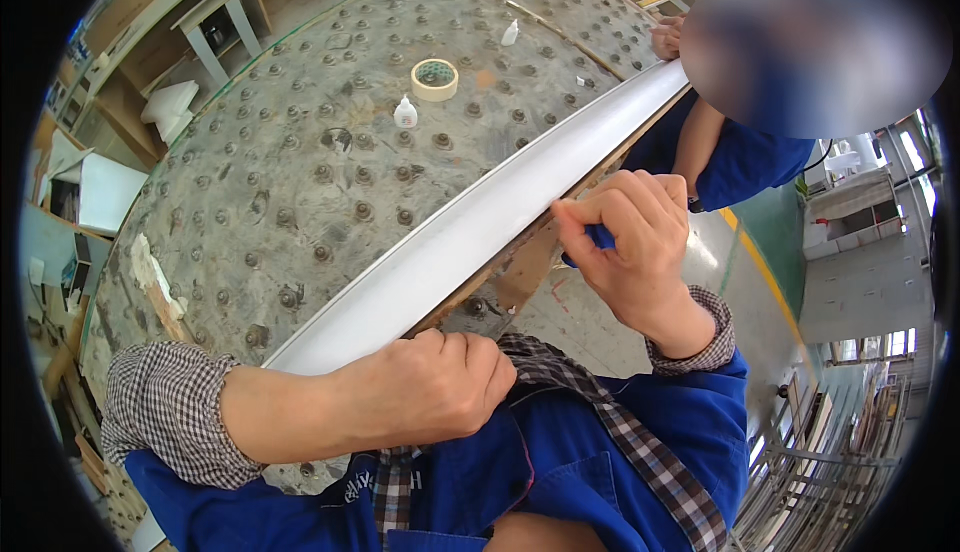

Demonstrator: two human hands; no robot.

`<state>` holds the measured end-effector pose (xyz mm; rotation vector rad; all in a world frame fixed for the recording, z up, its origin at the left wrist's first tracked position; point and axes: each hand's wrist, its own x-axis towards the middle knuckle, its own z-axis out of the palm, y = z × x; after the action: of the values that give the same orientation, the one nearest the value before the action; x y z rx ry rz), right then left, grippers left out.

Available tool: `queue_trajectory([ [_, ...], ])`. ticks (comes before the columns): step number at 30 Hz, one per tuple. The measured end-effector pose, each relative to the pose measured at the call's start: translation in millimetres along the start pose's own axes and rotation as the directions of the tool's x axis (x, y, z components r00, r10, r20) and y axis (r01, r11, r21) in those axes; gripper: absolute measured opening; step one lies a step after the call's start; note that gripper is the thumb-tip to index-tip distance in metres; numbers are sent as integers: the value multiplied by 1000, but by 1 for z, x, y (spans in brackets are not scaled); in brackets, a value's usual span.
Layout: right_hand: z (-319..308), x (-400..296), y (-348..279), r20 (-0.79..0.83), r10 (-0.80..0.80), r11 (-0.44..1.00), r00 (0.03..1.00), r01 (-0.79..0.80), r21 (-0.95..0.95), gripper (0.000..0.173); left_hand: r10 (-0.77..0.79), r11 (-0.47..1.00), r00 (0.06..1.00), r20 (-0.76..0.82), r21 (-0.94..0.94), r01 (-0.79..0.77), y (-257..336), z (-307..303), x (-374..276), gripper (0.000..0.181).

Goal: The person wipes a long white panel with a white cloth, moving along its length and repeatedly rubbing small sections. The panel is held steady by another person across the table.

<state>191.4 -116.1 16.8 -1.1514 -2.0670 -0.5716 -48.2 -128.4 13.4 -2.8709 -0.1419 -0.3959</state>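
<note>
A long white panel (480, 229) with a hollowed, trough-like face slants across the view, and a brown wooden edge (517, 243) runs along its near side. My left hand (442, 383) is curled at the panel's lower near edge; its fingertips are hidden, so its hold cannot be told. Higher up the same edge, my right hand (634, 244) has thumb and forefinger pinched together at the rim. Whether a thin strip lies between them is not visible. At the panel's far end is a co-worker's hand (666, 38).
Below lies a grey worktable (292, 177) studded with bolt-like knobs. On it are a masking tape roll (434, 80), a small white bottle (405, 112), another white bottle (510, 32) and a torn, pale-coated wooden piece (159, 282). A co-worker in blue (757, 162) stands at the right.
</note>
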Motion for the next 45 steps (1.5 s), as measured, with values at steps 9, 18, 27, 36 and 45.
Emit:
queue_trajectory([
  [9, -22, 25, -13, 325, -290, 941, 900, 330, -71, 26, -27, 999, 995, -96, -35, 24, 3, 8, 1, 10],
  [18, -16, 26, -9, 263, -388, 899, 883, 426, -103, 29, -18, 998, 996, -93, -59, 12, 0, 13, 3, 10],
  [27, -21, 34, 8, 321, -415, 872, 851, 473, -127, 28, -9, 1000, 995, -104, -19, 7, 1, 11, 1, 14],
  [36, -18, 34, 16, 357, -426, 854, 831, 500, -145, 27, -23, 998, 996, -89, -63, 17, 0, 7, 3, 14],
  [45, -30, 46, 2, 490, -377, 886, 786, 460, -55, 30, -55, 996, 991, -121, -81, 45, 2, 12, 1, 14],
])
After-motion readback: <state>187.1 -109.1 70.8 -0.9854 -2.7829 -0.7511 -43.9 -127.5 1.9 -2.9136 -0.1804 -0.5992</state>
